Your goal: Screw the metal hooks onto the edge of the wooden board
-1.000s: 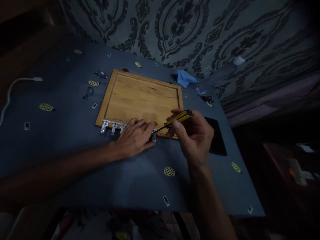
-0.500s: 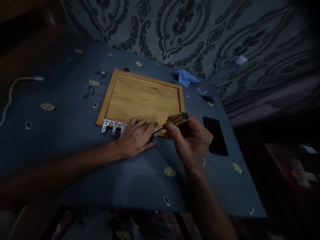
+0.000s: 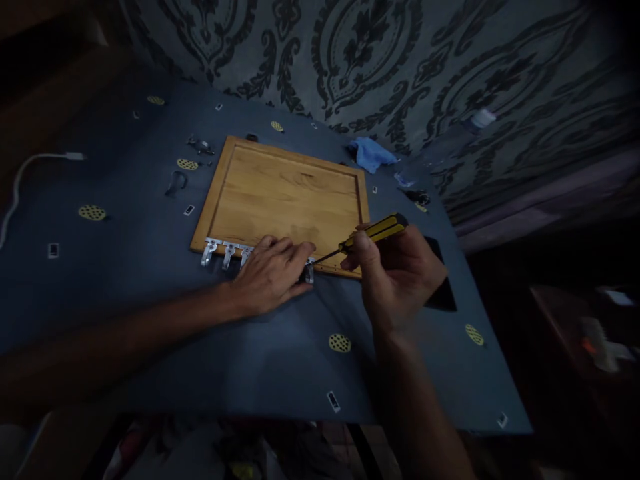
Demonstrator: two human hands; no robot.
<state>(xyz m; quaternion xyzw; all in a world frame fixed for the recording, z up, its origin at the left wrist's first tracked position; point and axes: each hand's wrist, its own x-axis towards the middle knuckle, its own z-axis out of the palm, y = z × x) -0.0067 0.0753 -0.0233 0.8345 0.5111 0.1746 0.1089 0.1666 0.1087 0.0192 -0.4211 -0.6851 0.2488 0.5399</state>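
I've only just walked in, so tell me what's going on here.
A wooden panel lies on a table, with metal hinges along its near edge. The person's left hand lies over part of that row. The right hand grips a yellow-and-black screwdriver, its tip at the hinge by the left thumb and forefinger. A blue cloth lies past the panel.

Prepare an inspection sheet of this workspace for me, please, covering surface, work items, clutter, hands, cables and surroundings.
Surface: dark blue table.
Job's things: wooden panel lying flat; metal hinges along its near edge; yellow-and-black screwdriver, tip at a hinge.
Clutter: blue cloth; clear bottle; dark slab, partly hidden.
Hands: left hand over hinges, grip unclear; right hand holding screwdriver.
Cables: white cable, far left.
Surroundings: patterned wall; right side too dark for detail.
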